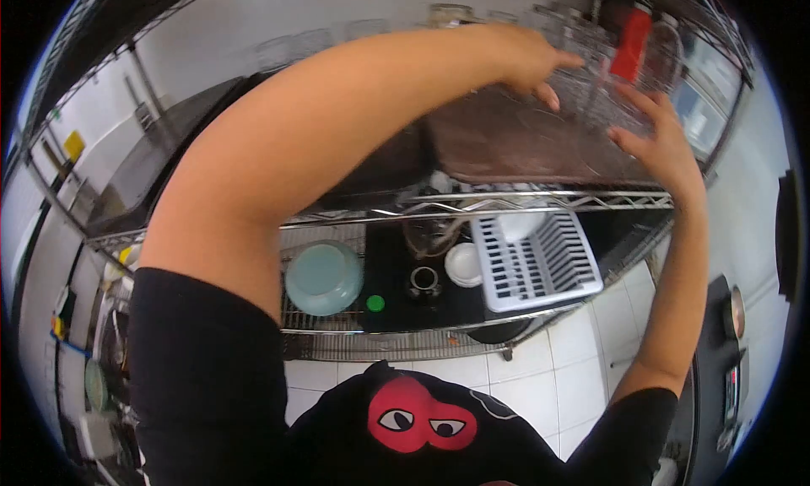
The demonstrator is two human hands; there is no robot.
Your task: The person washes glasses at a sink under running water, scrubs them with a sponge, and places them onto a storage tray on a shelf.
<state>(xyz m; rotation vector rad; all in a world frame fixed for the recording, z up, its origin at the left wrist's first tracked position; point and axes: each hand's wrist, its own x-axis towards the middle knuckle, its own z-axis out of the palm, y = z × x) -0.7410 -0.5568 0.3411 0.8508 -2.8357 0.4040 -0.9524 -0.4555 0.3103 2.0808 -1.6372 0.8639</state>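
My left hand (527, 60) reaches across the upper shelf from the left, index finger stretched out and thumb apart from it. Facing it, my right hand (656, 136) has its fingers and thumb spread. Clear glassware (591, 94) stands between and behind the two hands; whether any finger touches it I cannot tell. A red carton-like thing (631, 45) rises just above my right fingertips. Under the hands lies a brown tray (515, 144) on the wire shelf.
More clear glass containers (291, 47) line the back wall. On the lower shelf are a pale green bowl (324, 277), a small green cap (375, 303), a dark jar (424, 282), a white round dish (463, 265) and a white dish rack (540, 262). A metal shelf edge (472, 201) runs below my arms.
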